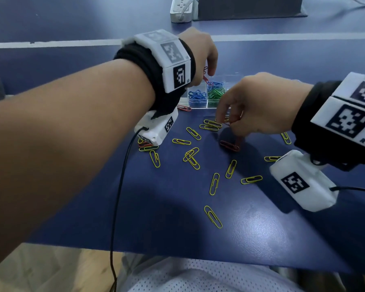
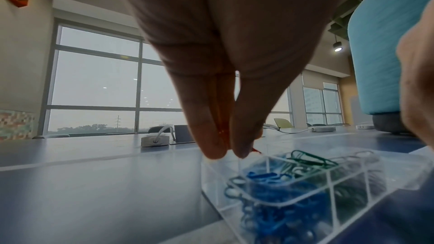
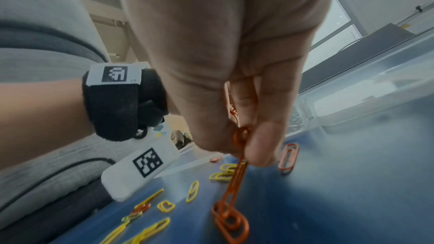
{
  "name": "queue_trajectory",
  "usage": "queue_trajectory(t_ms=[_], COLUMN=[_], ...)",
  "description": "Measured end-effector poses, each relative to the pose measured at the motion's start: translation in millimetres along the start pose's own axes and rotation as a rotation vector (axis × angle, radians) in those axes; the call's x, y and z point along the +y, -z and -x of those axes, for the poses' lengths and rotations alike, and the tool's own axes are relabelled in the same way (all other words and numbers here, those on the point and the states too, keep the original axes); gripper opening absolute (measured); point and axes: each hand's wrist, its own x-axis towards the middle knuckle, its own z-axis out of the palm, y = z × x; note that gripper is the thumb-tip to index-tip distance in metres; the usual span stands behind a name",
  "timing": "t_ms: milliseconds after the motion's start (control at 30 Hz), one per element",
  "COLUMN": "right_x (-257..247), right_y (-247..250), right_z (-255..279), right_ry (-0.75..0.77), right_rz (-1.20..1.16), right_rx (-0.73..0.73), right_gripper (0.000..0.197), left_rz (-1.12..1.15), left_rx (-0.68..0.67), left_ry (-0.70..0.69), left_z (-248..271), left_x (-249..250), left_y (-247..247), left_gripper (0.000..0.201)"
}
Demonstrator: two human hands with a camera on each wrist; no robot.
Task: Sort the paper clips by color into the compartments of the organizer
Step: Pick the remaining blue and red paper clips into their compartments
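Observation:
A clear plastic organizer [image 1: 207, 106] [image 2: 293, 201] stands at the table's middle, with blue clips [image 1: 196, 95] [image 2: 277, 190] and green clips [image 1: 215, 92] [image 2: 310, 159] in separate compartments. My left hand [image 1: 205, 77] [image 2: 226, 152] hovers over its far left corner and pinches red clips [image 1: 205, 79] [image 2: 256, 150] between thumb and fingers. My right hand [image 1: 223, 121] [image 3: 244, 153], just in front of the organizer, pinches a hanging string of linked red clips [image 3: 231, 216]. Another red clip [image 1: 230, 146] [image 3: 288, 157] lies under that hand. Several yellow clips [image 1: 214, 183] [image 3: 192, 191] lie scattered on the blue table.
One red clip [image 1: 183, 108] lies left of the organizer, and a few more hide under my left wrist camera. A white power strip [image 1: 181, 7] and a dark box [image 1: 249, 7] stand at the far side. The table's near edge [image 1: 177, 255] runs above my lap.

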Motion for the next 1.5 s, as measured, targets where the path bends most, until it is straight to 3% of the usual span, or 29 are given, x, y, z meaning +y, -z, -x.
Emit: queue_trajectory(t_ms=[167,367,467,600,833,1133,1267,1400,1500], right_x=[1.6,-8.5,-11.1,-10.9,-10.5,-16.6,-20.9,-25.9,-26.6], right_y=[10.5,-3.9,-10.1,-15.3,-14.8,-15.1,4.8,29.2,34.9], right_z=[-4.6,4.0,7.1,8.6,12.3,8.7,-4.2,-31.0,-56.4], right_ry=[-0.018,0.051,0.101,0.144,0.135,0.09,0.05,0.029,-0.011], right_rz=[-0.058,0.109,0.172,0.264,0.17,0.161,0.131,-0.018,-0.061], right_rx=[0.042,-0.004,-0.022,-0.086,-0.086,-0.136,-0.038,0.19,0.256], right_gripper=[0.024,0.028,0.023,0.031,0.018,0.019,0.02,0.02,0.019], left_rz=[0.028,0.034,0.042,0.089,0.152,0.197,0.197,0.142,0.104], left_rx=[0.033,0.084,0.077,0.087,0.112,0.171,0.176,0.103,0.044], left_ry=[0.001,0.014,0.015,0.027,0.035,0.061,0.091,0.135,0.156], left_z=[1.2,4.1,6.1,9.6,16.2,34.6,45.9,53.6,55.1], left_x=[-1.8,-5.7,-6.5,-5.5,-7.0,-19.0,-29.8,-36.7,-36.6], left_y=[-0.6,-4.8,-7.3,-8.4,-8.9,-5.5,-6.5,-9.9,-13.9], left_gripper=[0.029,0.02,0.021,0.022,0.022,0.023,0.019,0.015,0.014])
